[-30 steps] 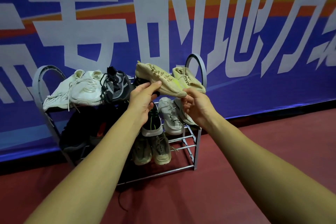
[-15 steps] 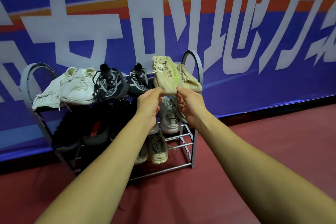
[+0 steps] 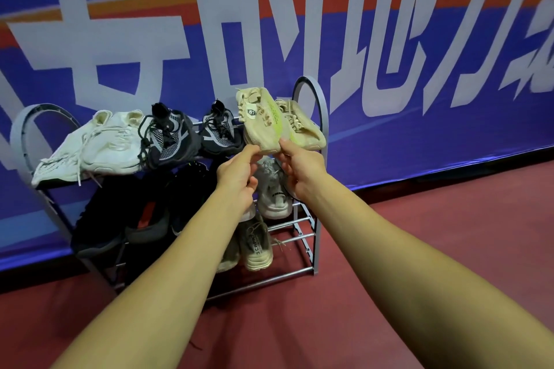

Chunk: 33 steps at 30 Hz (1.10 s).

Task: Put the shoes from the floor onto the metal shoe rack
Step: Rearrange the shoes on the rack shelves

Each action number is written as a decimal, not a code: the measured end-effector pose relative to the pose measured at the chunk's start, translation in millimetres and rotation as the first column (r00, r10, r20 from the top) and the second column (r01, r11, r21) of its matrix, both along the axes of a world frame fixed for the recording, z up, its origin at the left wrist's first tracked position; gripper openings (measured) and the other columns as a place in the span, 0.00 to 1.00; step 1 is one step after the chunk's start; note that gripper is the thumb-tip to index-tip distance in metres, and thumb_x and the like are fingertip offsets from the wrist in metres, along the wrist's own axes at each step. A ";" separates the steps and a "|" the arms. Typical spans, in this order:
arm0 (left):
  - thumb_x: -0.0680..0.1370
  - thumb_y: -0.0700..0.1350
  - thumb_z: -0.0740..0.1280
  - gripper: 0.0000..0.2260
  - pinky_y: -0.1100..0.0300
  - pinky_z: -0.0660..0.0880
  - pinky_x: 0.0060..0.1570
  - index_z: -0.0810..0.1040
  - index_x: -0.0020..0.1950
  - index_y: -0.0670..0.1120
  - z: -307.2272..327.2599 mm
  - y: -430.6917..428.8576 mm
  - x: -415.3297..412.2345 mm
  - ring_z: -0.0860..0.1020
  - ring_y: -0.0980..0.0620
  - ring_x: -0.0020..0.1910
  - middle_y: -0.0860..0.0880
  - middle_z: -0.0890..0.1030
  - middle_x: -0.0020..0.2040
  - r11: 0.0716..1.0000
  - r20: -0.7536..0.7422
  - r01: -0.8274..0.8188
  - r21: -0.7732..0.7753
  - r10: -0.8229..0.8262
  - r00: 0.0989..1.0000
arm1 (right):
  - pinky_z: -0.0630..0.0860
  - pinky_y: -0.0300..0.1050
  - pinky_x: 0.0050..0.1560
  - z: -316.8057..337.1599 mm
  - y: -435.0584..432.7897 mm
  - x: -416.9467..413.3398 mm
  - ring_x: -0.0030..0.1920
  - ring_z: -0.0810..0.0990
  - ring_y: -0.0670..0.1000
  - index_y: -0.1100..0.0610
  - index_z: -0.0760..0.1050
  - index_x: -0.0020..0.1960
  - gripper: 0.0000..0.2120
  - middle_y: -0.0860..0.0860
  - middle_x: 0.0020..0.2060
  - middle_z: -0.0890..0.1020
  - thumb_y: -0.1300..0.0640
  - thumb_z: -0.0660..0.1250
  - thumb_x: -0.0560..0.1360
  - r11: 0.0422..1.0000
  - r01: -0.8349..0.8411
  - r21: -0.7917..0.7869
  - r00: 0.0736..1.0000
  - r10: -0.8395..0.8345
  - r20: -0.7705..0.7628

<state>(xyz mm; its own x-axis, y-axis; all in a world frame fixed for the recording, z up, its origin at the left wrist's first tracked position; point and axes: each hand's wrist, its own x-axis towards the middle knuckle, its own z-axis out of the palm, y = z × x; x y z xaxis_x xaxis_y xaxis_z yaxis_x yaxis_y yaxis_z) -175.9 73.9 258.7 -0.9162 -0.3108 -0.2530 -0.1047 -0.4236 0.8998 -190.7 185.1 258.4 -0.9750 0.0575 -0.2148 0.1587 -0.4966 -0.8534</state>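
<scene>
**At the rack's top tier: two hands on one beige shoe**

At the 3 o'clock end of the grey metal shoe rack (image 3: 322, 108), a beige knit sneaker with a yellow-green stripe (image 3: 260, 120) tilts heel-high. The left hand (image 3: 239, 171) and right hand (image 3: 302, 165) each pinch its toe. Its matching beige sneaker (image 3: 305, 129) touches it at 3 o'clock, and a black-and-grey mesh sneaker (image 3: 220, 132) sits at 9 o'clock.

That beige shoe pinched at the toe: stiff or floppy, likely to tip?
Likely light: the left hand and right hand pinch the beige shoe with fingertips only. Its knit upper looks soft, so may flex. It's tilted, so could tip.
</scene>
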 end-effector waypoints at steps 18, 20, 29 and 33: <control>0.77 0.47 0.71 0.03 0.66 0.65 0.30 0.82 0.47 0.49 -22.4 -88.2 56.2 0.75 0.58 0.36 0.53 0.82 0.41 0.955 0.008 -0.008 -0.296 0.011 1.000 | 0.68 0.31 0.26 -14.4 -26.4 33.1 0.28 0.74 0.43 0.60 0.81 0.45 0.11 0.52 0.33 0.81 0.52 0.69 0.77 0.790 -0.201 0.579 0.928 0.343 -0.147; 0.77 0.47 0.71 0.03 0.65 0.65 0.31 0.82 0.45 0.49 -27.5 -103.8 67.1 0.75 0.58 0.36 0.53 0.82 0.41 0.937 0.020 -0.033 -0.348 0.042 0.999 | 0.71 0.35 0.31 -25.4 -47.5 35.6 0.30 0.76 0.46 0.61 0.82 0.44 0.13 0.53 0.33 0.82 0.51 0.70 0.75 0.714 -0.253 0.652 0.906 0.412 -0.100; 0.78 0.44 0.69 0.05 0.68 0.66 0.28 0.82 0.44 0.46 -52.0 -173.7 109.9 0.75 0.57 0.34 0.50 0.81 0.39 0.820 0.008 -0.120 -0.559 0.151 0.989 | 0.81 0.46 0.45 -62.3 -143.2 56.5 0.29 0.79 0.46 0.59 0.83 0.39 0.16 0.51 0.32 0.86 0.45 0.69 0.68 0.471 -0.346 0.812 0.834 0.551 0.035; 0.77 0.44 0.71 0.06 0.66 0.70 0.30 0.82 0.42 0.45 -71.7 -212.7 115.7 0.76 0.53 0.36 0.48 0.82 0.39 0.716 0.055 -0.061 -0.695 0.137 0.989 | 0.81 0.50 0.48 -73.4 -172.0 62.3 0.33 0.81 0.49 0.58 0.82 0.39 0.17 0.53 0.34 0.87 0.44 0.69 0.69 0.426 -0.355 0.832 0.813 0.580 0.050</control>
